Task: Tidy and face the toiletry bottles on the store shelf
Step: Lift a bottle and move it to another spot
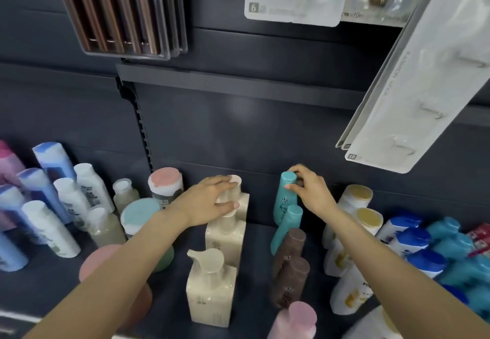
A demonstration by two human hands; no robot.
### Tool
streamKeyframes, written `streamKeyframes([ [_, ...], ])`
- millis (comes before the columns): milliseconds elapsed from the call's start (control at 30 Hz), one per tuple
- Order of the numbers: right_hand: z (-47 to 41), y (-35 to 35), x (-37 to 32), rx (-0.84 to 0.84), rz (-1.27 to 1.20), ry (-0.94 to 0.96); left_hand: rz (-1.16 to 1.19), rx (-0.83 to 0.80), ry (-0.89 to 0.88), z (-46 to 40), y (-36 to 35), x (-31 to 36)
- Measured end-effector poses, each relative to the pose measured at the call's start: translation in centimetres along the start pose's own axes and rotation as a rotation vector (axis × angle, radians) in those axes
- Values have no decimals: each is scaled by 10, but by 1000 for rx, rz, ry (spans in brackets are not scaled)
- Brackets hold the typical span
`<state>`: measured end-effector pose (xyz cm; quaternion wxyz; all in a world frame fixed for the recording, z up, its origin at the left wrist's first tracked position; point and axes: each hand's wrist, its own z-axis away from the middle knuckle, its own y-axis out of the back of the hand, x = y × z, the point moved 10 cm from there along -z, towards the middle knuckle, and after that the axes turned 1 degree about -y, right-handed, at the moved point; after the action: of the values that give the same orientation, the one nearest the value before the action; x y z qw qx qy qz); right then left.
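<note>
The right hand (309,190) pinches the cap of the rear teal bottle (285,198), which stands upright. The left hand (212,200) rests with loosely curved fingers on the rear cream pump bottle (240,200), well left of it.

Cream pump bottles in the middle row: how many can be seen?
3, in one front-to-back row. The front pump bottle is fully visible. The middle pump bottle stands behind it. The rear pump bottle stands by the back panel; the left hand covers both their pumps. More may be hidden.
</note>
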<state>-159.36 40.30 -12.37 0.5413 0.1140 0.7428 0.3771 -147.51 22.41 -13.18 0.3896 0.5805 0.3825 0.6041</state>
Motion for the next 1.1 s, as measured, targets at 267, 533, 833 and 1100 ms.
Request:
streamKeyframes([
  [267, -11, -14, 30, -118, 160, -112, 7, 5, 2, 2, 0, 1],
  [533, -8, -15, 44, -90, 176, -154, -3, 9, 13, 1, 1, 2],
  [833, 3, -6, 12, -40, 349, -51, 83, 195, 26, 16, 25, 3],
  [1100, 72, -10, -69, -45, -6, 148, 203, 509, 96, 98, 64, 17],
])
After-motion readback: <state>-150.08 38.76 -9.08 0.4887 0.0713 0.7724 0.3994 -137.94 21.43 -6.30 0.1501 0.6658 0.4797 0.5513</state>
